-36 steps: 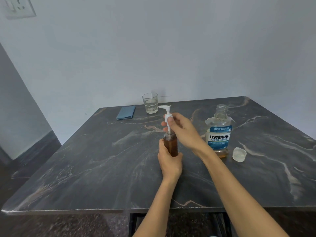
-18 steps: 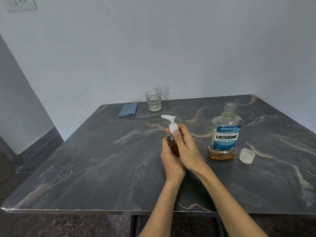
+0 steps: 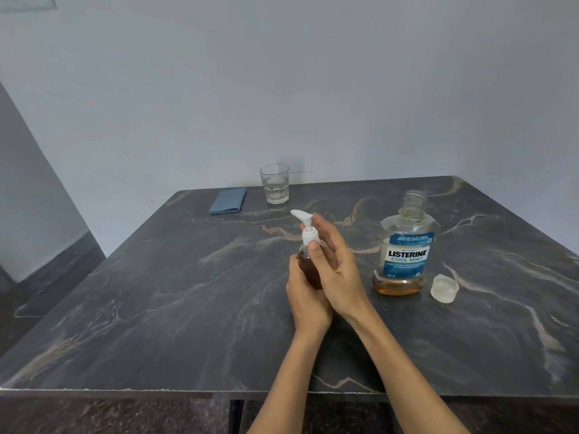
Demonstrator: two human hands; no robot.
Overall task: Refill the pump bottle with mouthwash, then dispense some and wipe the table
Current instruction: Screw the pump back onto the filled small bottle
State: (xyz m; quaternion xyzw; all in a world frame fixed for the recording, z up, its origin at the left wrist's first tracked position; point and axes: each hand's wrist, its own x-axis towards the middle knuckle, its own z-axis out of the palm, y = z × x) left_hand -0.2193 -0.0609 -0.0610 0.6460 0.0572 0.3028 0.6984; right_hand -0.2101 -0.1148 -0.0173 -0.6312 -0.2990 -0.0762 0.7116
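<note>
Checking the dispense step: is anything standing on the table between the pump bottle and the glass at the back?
Nothing visible does. The pump bottle stands in the left hand, right hand at its collar. Bare table runs to the glass; the blue cloth lies left of that line, the mouthwash bottle right.

A dark stone table [image 3: 156, 308] with pale and rust-coloured veins fills the lower half of the view, its near edge chipped and light along the front. Its far edge stands against a plain, pale bluish-white wall [image 3: 282, 89]. A second wall [image 3: 28, 183] meets it at a corner on the left, grey in shadow, with a dark skirting band [image 3: 62, 264] along its foot. A switch plate [image 3: 28, 1] shows at the top left edge. Under the table the floor [image 3: 94, 418] is dark and speckled. The light is soft and even.
</note>
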